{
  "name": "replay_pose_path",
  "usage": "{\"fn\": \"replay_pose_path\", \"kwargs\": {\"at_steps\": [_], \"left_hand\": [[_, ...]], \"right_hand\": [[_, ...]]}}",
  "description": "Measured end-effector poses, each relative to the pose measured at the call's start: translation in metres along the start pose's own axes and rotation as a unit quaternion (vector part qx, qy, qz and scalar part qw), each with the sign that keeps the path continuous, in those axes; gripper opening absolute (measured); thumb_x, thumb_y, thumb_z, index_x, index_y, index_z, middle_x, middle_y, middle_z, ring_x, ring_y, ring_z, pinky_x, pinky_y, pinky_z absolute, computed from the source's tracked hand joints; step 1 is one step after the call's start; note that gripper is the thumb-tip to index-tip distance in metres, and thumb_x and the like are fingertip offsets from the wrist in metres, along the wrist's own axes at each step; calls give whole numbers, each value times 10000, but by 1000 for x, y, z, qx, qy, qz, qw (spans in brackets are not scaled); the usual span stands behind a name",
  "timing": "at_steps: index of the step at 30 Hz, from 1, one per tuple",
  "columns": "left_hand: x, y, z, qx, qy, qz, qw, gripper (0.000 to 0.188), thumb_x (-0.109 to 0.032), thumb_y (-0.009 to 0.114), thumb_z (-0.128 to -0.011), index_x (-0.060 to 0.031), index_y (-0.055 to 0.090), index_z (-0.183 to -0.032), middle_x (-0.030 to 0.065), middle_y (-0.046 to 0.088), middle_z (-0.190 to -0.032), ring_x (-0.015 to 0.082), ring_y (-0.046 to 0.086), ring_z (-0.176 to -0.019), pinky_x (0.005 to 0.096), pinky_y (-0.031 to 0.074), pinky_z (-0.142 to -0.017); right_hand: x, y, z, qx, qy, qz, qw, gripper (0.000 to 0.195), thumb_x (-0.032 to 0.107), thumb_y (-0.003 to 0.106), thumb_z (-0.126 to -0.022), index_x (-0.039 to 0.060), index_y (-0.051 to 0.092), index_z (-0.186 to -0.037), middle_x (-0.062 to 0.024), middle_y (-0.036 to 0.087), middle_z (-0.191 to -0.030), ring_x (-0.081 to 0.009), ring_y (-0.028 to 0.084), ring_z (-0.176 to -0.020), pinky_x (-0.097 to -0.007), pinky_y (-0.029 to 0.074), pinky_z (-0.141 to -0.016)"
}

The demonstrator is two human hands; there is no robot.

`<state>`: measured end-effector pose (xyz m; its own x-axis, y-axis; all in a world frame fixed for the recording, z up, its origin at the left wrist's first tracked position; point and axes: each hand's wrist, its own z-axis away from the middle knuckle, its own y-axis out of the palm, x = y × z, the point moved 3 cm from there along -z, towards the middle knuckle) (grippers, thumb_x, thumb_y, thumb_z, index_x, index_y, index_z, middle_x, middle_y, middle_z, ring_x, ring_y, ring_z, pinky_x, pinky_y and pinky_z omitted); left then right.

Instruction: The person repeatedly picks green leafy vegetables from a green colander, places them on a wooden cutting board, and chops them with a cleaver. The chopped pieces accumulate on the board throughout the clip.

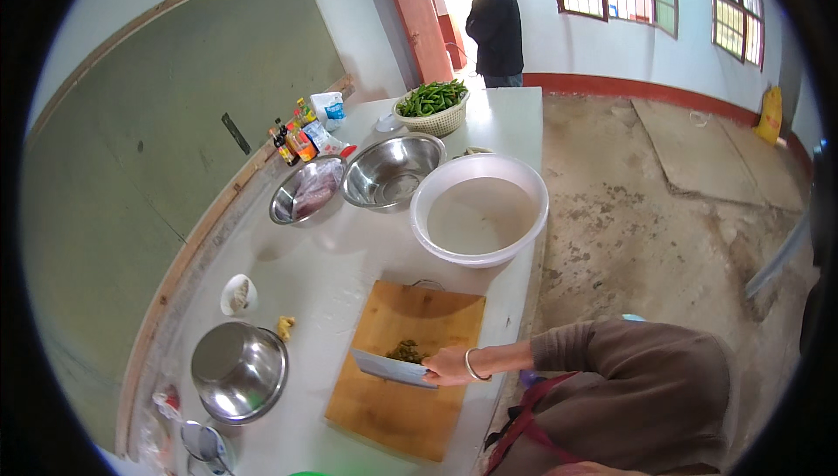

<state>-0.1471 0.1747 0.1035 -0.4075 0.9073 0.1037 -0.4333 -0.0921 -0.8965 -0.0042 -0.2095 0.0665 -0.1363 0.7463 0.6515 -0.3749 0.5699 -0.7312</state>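
Observation:
My right hand (452, 366), with a bangle at the wrist, is shut on the handle of a cleaver (389, 368). The blade stands on edge across a wooden cutting board (399, 417). Chopped dark green vegetable (406, 350) lies in a small heap against the blade's far side. Of my left arm only a strip of skin shows at the bottom edge; whether it is the hand cannot be told. Left of the board are a piece of ginger (285, 328) and an upturned-looking, tilted steel bowl (239, 371).
Beyond the board stand a white basin of water (419, 214), a steel basin (347, 188), a bowl of bagged meat (275, 211) and a basket of green peppers (452, 123). Seasoning bottles (300, 142) line the wall side. A person (499, 30) stands by the doorway.

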Motion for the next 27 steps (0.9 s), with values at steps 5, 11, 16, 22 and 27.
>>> {"fn": "replay_pose_path", "kwargs": {"at_steps": [5,11,16,22,27], "left_hand": [[40,20,-17,-76,-28,95,992,528,-320,527,-818,-53,377,-1248,173,586,-1115,320,585,-968,452,463,-812],[61,28,-27,-126,-55,174,975,667,-383,530,-829,-68,246,-1344,178,596,-1102,322,596,-955,472,470,-802],[35,-6,1,-50,-155,406,899,713,-400,517,-843,-68,207,-1393,190,599,-1086,331,602,-932,479,478,-790],[86,42,-32,-133,-68,190,970,593,-341,511,-844,-57,300,-1319,199,605,-1036,357,598,-889,479,474,-773],[102,54,-44,-163,-35,164,972,507,-317,509,-843,-50,374,-1253,207,607,-1004,371,596,-866,480,472,-762]], "right_hand": [[6,3,0,20,2,-20,1000,365,328,437,-910,-16,544,-853,-202,608,-746,-370,596,-718,-452,450,-640],[10,-2,2,43,11,-8,999,377,327,397,-918,-17,546,-882,-206,616,-788,-359,602,-746,-449,458,-674],[5,1,0,45,21,-25,998,354,297,386,-908,-17,549,-895,-191,625,-751,-338,615,-716,-439,474,-694],[0,5,-3,31,26,-29,999,349,300,399,-900,-11,552,-860,-172,622,-705,-315,620,-644,-435,483,-652],[-4,8,-6,22,31,-28,999,344,305,409,-897,-5,553,-853,-163,617,-687,-296,617,-597,-427,484,-614]]}}
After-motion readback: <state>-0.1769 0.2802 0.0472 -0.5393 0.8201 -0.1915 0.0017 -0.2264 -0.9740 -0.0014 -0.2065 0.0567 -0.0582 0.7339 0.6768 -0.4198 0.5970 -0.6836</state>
